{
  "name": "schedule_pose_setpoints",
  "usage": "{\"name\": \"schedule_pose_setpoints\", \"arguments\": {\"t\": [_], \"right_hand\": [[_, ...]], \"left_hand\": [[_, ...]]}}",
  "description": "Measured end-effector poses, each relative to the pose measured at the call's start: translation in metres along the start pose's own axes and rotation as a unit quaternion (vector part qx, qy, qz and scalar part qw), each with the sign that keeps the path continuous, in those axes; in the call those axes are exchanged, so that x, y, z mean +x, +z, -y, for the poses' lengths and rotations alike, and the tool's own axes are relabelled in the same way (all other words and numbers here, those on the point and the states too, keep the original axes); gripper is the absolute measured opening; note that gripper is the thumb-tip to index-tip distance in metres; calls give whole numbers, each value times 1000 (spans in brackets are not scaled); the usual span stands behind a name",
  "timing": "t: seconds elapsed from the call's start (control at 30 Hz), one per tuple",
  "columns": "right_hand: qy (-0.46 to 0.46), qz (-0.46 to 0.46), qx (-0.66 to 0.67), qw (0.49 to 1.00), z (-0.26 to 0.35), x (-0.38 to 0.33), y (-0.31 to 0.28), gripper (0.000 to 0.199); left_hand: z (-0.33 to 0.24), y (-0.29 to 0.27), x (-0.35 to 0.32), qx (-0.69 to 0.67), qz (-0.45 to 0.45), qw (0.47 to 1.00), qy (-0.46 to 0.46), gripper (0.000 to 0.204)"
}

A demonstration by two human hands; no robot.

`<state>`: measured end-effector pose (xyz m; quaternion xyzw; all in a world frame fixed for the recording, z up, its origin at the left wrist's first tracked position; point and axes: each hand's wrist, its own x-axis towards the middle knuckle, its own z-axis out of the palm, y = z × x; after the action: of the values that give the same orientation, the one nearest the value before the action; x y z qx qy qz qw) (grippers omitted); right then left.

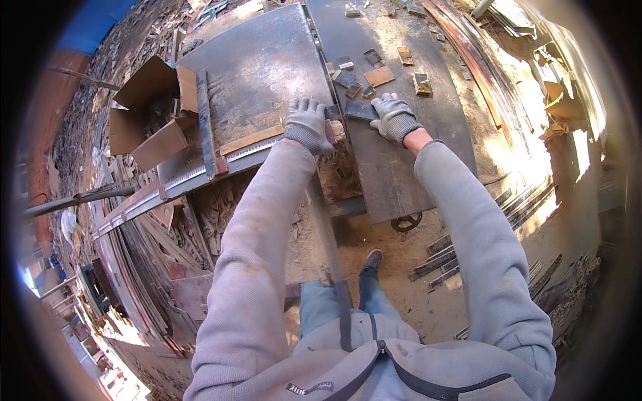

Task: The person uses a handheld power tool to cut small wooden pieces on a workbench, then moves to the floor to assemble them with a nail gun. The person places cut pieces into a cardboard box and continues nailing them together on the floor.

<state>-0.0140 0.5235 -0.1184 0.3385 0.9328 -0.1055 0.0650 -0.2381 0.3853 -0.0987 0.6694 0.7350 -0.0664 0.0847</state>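
Note:
Both my hands wear grey work gloves and reach over a metal saw table. My left hand [307, 125] is closed over a wooden piece [330, 131] at the right end of a fence with a pale wooden strip [251, 140] and a ruler scale. Its palm side is hidden. From beneath that hand a long dark batten [329, 250] runs back toward my body; I cannot tell whether the hand grips it. My right hand [394, 117] is closed at the right edge of a flat dark wooden block [360, 110] on the right-hand table plate [394, 174].
Several small wood offcuts [379, 75] lie scattered beyond my right hand. An open cardboard box [148, 107] stands left of the left plate [257, 73], beside a dark bar [204, 123]. Below the right plate is a handwheel [406, 222]. Planks and scraps cover the ground around.

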Motion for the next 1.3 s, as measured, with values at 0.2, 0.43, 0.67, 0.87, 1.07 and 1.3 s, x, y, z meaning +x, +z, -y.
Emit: {"name": "schedule_pose_setpoints", "arguments": {"t": [0.2, 0.43, 0.67, 0.87, 1.07, 1.3], "right_hand": [[147, 317, 238, 906, -1, -106, -77, 60], [99, -226, 570, 783, 54, -139, -115, 46], [298, 15, 262, 918, 225, -318, 64, 56], [232, 150, 259, 926, 266, -412, 86, 56], [255, 178, 532, 788, 310, -434, 8, 37], [-56, 192, 583, 787, 513, -356, -114, 78]], "left_hand": [[-21, 7, -47, 16, -19, 1000, -4, 86], [-96, 19, -192, 22, 63, 998, 6, 99], [-142, 26, -397, -142, 39, 989, -19, 127], [-63, 50, -557, -33, -43, 819, -571, 122], [-41, 79, -677, -332, -45, 783, -523, 62], [-144, 22, -758, -766, -43, 446, -461, 44]]}}
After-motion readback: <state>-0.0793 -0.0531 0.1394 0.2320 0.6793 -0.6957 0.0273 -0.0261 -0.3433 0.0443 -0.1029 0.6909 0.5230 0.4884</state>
